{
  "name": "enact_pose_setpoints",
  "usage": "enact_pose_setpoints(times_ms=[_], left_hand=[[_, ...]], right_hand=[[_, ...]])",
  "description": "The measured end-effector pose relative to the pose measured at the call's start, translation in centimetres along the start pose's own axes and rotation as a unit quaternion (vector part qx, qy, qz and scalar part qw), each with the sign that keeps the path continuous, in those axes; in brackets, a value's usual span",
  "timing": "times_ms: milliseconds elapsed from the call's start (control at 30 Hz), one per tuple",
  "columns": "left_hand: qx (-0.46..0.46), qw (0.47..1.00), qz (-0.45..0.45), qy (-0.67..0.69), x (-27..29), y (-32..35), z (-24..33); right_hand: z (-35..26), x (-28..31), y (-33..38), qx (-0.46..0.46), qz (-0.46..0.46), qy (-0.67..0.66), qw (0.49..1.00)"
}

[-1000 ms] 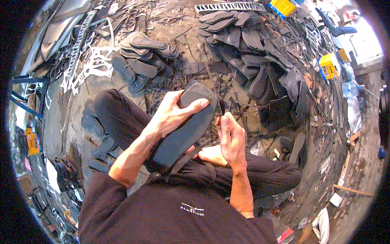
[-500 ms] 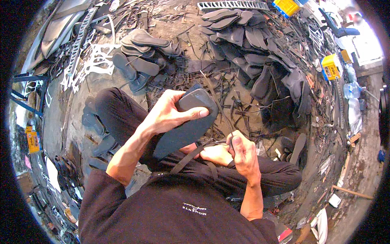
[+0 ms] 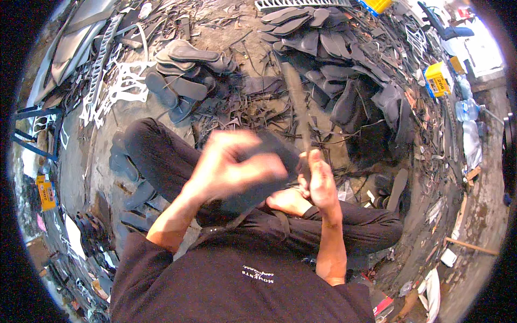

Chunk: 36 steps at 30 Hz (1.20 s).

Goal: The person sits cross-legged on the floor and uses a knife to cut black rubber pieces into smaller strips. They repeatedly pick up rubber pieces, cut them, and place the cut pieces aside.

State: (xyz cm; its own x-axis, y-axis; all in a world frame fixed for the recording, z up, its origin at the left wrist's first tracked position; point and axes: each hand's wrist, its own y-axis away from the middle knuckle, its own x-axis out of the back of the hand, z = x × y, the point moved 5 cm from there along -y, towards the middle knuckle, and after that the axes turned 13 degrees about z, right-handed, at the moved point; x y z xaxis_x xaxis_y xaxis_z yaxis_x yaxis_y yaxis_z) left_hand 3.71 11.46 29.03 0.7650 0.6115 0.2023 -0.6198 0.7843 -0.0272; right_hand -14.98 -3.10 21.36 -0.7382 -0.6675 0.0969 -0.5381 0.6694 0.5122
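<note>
My left hand (image 3: 237, 167) is smeared by motion over a dark flat piece, sole-shaped (image 3: 229, 207), above my lap. Its thumb and fingers look curved apart, but whether they grip the piece cannot be made out. My right hand (image 3: 320, 180), to the right of the piece, is closed around a long narrow knife (image 3: 298, 102). The blurred blade stands up and away from me, slanting a little left. Behind the hands, a bare foot (image 3: 291, 202) shows between my crossed legs.
Beyond my legs lie a large heap of dark cut soles (image 3: 334, 43) and a smaller sole stack (image 3: 188, 62) at left. Dark offcut strips (image 3: 258, 116) litter the floor. White cut-out scraps (image 3: 129, 81) lie left; a yellow box (image 3: 437, 79) and plastic bottles (image 3: 466, 110) stand right.
The knife has swung more upright, its broad side now showing. My left hand has moved slightly right and down, becoming blurred over the dark piece. My right hand has risen slightly.
</note>
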Motion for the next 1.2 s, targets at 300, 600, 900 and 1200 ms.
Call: enact_pose_setpoints(times_ms=[300, 600, 900, 1200], left_hand=[[0.189, 0.762, 0.522, 0.334, 4.4, 3.1, -9.0], [0.216, 0.724, 0.515, 0.405, 2.5, 4.6, -9.0], [0.233, 0.714, 0.513, 0.415, 2.1, 5.0, -9.8], [0.226, 0.728, 0.504, 0.406, 2.2, 5.1, -10.0]], right_hand=[[0.5, -4.5, 1.1, 0.191, -0.030, 0.107, 0.975], [1.9, -6.1, 5.6, 0.255, -0.031, 0.255, 0.932], [2.0, -6.6, 6.9, 0.285, -0.011, 0.219, 0.933], [2.5, -6.0, 7.0, 0.286, -0.025, 0.283, 0.915]])
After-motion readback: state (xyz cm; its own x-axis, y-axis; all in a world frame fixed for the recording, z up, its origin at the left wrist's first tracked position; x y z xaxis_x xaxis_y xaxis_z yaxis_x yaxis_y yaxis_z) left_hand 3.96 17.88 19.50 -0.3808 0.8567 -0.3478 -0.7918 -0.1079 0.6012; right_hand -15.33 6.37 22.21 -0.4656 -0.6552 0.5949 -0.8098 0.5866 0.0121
